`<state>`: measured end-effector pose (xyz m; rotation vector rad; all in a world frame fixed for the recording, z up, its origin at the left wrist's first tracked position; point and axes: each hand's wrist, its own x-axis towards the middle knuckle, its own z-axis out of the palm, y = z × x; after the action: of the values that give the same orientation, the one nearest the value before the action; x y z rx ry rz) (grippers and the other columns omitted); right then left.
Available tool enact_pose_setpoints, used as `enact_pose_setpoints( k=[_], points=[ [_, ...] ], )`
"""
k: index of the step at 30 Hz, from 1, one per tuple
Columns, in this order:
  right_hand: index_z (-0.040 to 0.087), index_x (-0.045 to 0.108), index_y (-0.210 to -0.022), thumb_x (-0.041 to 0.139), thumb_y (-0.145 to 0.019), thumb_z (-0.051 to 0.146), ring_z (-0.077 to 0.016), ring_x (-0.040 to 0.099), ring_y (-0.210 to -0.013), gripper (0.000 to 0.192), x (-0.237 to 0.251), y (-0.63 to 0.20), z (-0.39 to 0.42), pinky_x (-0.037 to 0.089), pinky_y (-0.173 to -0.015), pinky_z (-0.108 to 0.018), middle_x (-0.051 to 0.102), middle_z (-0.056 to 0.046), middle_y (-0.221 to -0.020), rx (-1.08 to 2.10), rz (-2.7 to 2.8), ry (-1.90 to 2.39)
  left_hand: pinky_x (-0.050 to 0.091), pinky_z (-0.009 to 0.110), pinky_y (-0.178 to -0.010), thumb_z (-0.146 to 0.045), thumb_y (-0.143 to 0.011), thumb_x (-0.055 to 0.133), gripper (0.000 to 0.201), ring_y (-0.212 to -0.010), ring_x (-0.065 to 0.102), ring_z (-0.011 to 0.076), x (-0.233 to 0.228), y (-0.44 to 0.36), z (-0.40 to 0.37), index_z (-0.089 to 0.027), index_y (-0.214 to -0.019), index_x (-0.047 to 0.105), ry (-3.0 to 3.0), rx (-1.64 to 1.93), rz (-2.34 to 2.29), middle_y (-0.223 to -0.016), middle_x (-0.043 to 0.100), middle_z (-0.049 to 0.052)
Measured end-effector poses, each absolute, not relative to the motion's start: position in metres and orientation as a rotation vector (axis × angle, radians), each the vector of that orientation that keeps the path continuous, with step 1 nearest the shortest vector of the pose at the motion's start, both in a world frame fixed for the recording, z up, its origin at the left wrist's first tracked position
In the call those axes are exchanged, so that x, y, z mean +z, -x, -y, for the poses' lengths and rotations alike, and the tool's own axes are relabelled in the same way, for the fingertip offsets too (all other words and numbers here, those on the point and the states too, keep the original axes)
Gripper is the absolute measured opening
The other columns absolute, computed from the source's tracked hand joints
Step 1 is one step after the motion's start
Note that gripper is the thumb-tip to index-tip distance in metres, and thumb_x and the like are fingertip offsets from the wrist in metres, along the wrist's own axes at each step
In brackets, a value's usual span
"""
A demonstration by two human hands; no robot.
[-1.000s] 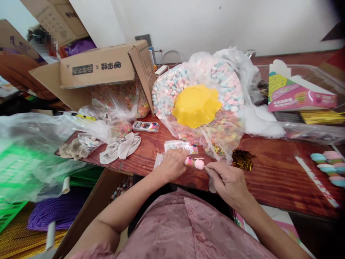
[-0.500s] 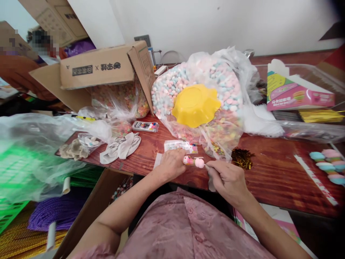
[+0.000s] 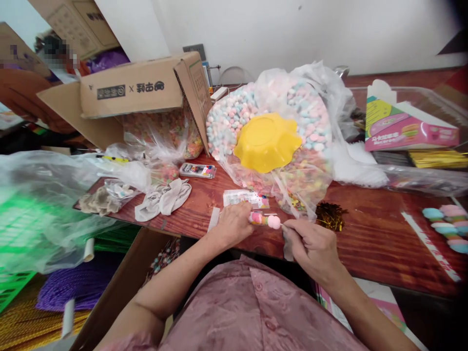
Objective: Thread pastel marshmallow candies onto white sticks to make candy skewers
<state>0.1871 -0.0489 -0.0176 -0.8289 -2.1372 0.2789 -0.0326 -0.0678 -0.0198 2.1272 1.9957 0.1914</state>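
Observation:
Between my two hands lies a candy skewer (image 3: 274,222) with pink marshmallow at its right end and smaller coloured pieces to the left. Its left part sits in a clear printed wrapper (image 3: 257,218). My left hand (image 3: 235,223) is closed around that wrapped end, and its fingers hide the rest. On the right, my right hand (image 3: 313,243) pinches the stick just beyond the marshmallow. A pale greyish piece (image 3: 288,244) hangs below those fingers; what it is I cannot tell. Printed clear wrappers (image 3: 243,197) lie flat just beyond my left hand.
A yellow scalloped bowl (image 3: 266,141) rests upside down on large bags of marshmallows (image 3: 310,112). An open carton (image 3: 133,90) holds bagged candy at left. Grey gloves (image 3: 164,199) and gold tinsel (image 3: 331,216) lie on the table. Finished-looking skewers (image 3: 448,225) are at far right. Another person sits at far left.
The marshmallow end and my right hand have shifted slightly to the right. My left hand stays nearly in place on the wrapped end. The view has also shifted a little.

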Motion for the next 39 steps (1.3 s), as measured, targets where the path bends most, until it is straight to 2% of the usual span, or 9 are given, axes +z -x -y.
enact_pose_setpoints(
  k=[6,10,18,23,27,29,32,35,39],
  points=[
    [0.017,0.069,-0.078,0.053,-0.094,0.011,-0.0145,0.054,-0.059,0.023,-0.014,-0.183,0.047,0.036,-0.061,-0.03,0.064,-0.003,-0.065,-0.046,2.284,0.756,0.05,0.036,-0.08,-0.03,-0.091,0.055,0.023,-0.095,0.068,0.0277,-0.019,0.023,0.074,-0.018,-0.11,0.061,-2.208,0.175,-1.912,-0.099,0.073,0.011],
    [0.017,0.069,-0.077,0.047,-0.094,0.01,-0.0146,0.048,-0.058,0.028,-0.01,-0.182,0.038,0.031,-0.062,-0.032,0.058,-0.001,-0.061,-0.155,2.387,0.686,0.05,0.036,-0.081,-0.026,-0.088,0.056,0.019,-0.096,0.069,0.0287,-0.015,0.016,0.074,-0.017,-0.103,0.063,-2.199,0.137,-1.885,-0.096,0.073,0.012],
    [0.017,0.068,-0.078,0.049,-0.097,0.015,-0.0132,0.058,-0.058,0.027,-0.018,-0.178,0.05,0.03,-0.06,-0.03,0.068,-0.002,-0.066,0.189,2.394,0.773,0.049,0.034,-0.075,-0.03,-0.086,0.058,0.019,-0.091,0.07,0.0282,-0.014,0.02,0.068,-0.019,-0.099,0.065,-2.082,0.19,-1.898,-0.092,0.074,0.01],
    [0.019,0.066,-0.071,0.048,-0.097,0.018,-0.0134,0.059,-0.055,0.032,-0.023,-0.18,0.049,0.028,-0.058,-0.03,0.067,-0.001,-0.062,0.289,2.488,0.921,0.049,0.035,-0.077,-0.026,-0.088,0.055,0.019,-0.094,0.07,0.0296,-0.017,0.015,0.072,-0.016,-0.099,0.066,-2.141,0.119,-1.881,-0.094,0.074,0.013],
    [0.019,0.066,-0.068,0.049,-0.092,0.015,-0.0138,0.058,-0.057,0.03,-0.019,-0.172,0.038,0.028,-0.059,-0.029,0.068,-0.001,-0.062,0.52,2.603,0.965,0.049,0.035,-0.08,-0.018,-0.084,0.055,0.023,-0.094,0.07,0.0278,-0.016,0.003,0.075,-0.016,-0.104,0.067,-2.207,0.082,-1.733,-0.097,0.074,0.011],
    [0.019,0.065,-0.065,0.05,-0.087,0.011,-0.0134,0.056,-0.055,0.028,-0.016,-0.168,0.033,0.029,-0.059,-0.028,0.066,-0.001,-0.06,0.637,2.613,0.916,0.049,0.034,-0.078,-0.022,-0.082,0.061,0.02,-0.09,0.07,0.0268,-0.015,0.001,0.074,-0.017,-0.1,0.068,-2.174,0.094,-1.663,-0.093,0.074,0.009],
    [0.019,0.07,-0.076,0.051,-0.088,0.012,-0.0144,0.061,-0.065,0.023,-0.011,-0.172,0.025,0.038,-0.064,-0.026,0.07,-0.002,-0.073,0.716,2.512,0.814,0.048,0.032,-0.075,-0.037,-0.081,0.069,0.023,-0.085,0.069,0.0255,-0.012,0.007,0.07,-0.018,-0.093,0.068,-2.095,0.198,-1.627,-0.088,0.073,0.006],
    [0.019,0.073,-0.093,0.051,-0.095,0.017,-0.0172,0.066,-0.077,0.022,-0.005,-0.187,0.016,0.044,-0.07,-0.027,0.073,-0.005,-0.087,0.58,2.427,0.769,0.048,0.031,-0.076,-0.046,-0.081,0.071,0.031,-0.087,0.068,0.0246,-0.008,0.018,0.066,-0.018,-0.094,0.068,-2.023,0.295,-1.686,-0.09,0.073,0.006],
    [0.017,0.073,-0.102,0.044,-0.096,0.012,-0.018,0.067,-0.072,0.03,0.001,-0.201,0.015,0.044,-0.064,-0.028,0.073,-0.006,-0.084,0.341,2.513,0.623,0.047,0.031,-0.079,-0.037,-0.085,0.066,0.022,-0.091,0.068,0.0244,-0.004,0.021,0.064,-0.018,-0.095,0.067,-2.052,0.284,-1.686,-0.092,0.072,0.006]
  ],
)
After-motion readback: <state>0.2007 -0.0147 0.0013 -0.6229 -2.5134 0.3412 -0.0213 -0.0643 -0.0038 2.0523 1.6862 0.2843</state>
